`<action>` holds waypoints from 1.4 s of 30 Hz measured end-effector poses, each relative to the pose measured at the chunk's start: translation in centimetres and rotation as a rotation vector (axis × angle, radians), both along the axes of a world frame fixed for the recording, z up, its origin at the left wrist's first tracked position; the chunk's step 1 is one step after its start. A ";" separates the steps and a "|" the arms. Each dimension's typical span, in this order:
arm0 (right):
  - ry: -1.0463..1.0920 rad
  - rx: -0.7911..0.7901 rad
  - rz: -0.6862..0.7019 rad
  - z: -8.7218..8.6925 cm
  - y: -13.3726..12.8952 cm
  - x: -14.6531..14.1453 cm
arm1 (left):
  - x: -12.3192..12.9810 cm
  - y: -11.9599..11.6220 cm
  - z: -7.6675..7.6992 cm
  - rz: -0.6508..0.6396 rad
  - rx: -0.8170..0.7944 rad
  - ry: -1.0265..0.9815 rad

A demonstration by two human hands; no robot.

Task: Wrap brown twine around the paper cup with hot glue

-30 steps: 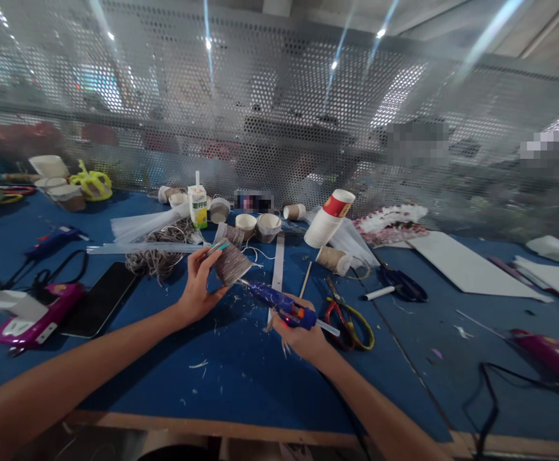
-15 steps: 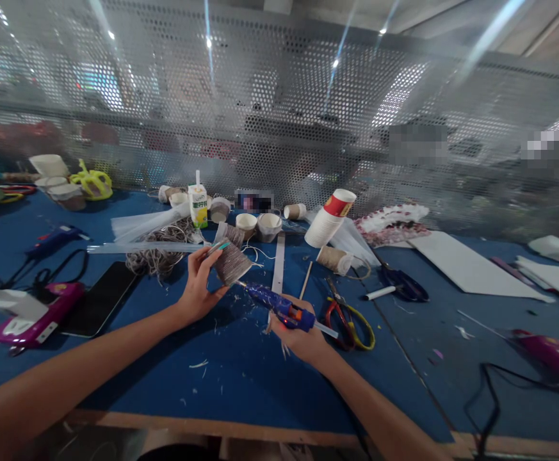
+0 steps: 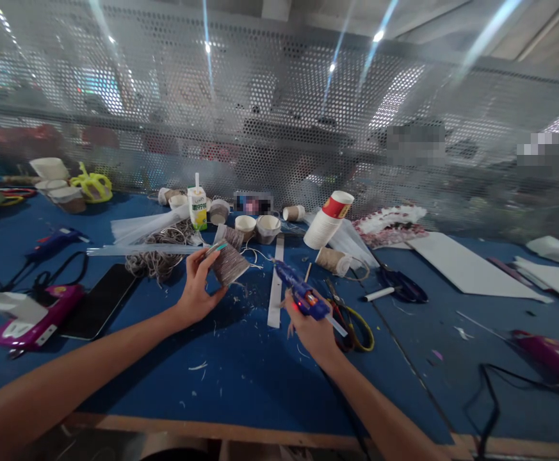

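Note:
My left hand [image 3: 198, 288] grips a paper cup wrapped in grey-brown yarn [image 3: 230, 264], tilted on its side above the table. Closed around a blue glue gun [image 3: 301, 289] is my right hand [image 3: 312, 323]; the gun's nozzle points up and to the left, apart from the cup. A clear glue stick [image 3: 337, 325] pokes out of the gun's back end. Between the two hands lies a flat ruler-like strip [image 3: 275, 288]. Scissors with red and yellow handles [image 3: 358, 326] rest beside my right hand, partly hidden by it. Behind the cup is a tangle of grey yarn [image 3: 157, 253].
Paper cups [image 3: 245, 225], a drink carton [image 3: 197, 208] and a leaning cup stack [image 3: 324, 221] stand at the back. On the left lie a phone [image 3: 99, 304], a purple power strip [image 3: 39, 320] and another glue gun [image 3: 56, 242]. White board [image 3: 471, 266] is at right.
My right hand has drawn the glue gun to the right, so its nozzle has left the rim of the cup. The left hand and its cup have barely moved.

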State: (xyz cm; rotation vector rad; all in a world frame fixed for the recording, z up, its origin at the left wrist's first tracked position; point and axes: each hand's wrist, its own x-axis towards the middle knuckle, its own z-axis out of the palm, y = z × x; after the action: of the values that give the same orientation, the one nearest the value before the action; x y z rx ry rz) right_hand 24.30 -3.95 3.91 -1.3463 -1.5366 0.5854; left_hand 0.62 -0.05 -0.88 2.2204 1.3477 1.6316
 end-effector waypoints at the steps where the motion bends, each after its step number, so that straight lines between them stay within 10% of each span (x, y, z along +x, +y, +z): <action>1: -0.049 0.035 -0.062 0.0 0.3 0.4 | 0.0 0.0 0.0 0.005 -0.001 0.005; 8: -0.706 0.070 -0.366 -1.6 2.9 3.9 | 0.0 -0.1 0.4 0.018 0.029 0.064; 17: -0.731 0.228 -0.398 -1.3 2.7 3.0 | 0.0 0.0 0.2 -0.005 0.003 0.056; 24: -0.382 0.492 0.265 1.6 -0.3 0.1 | -0.2 0.0 0.1 -0.078 -0.045 0.045; 29: -0.232 0.224 0.194 -0.1 -0.4 -0.9 | -0.2 -0.1 0.4 -0.185 -0.066 0.058; 42: 0.198 -0.296 0.579 -0.3 0.3 -1.8 | 0.0 -0.2 0.3 -0.296 -0.029 0.138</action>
State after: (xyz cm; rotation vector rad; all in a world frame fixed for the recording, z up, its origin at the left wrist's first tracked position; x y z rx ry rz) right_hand 22.49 -3.63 3.61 -0.9989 -1.7193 1.3091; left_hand 0.61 -0.25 -0.55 2.4143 0.9986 1.3719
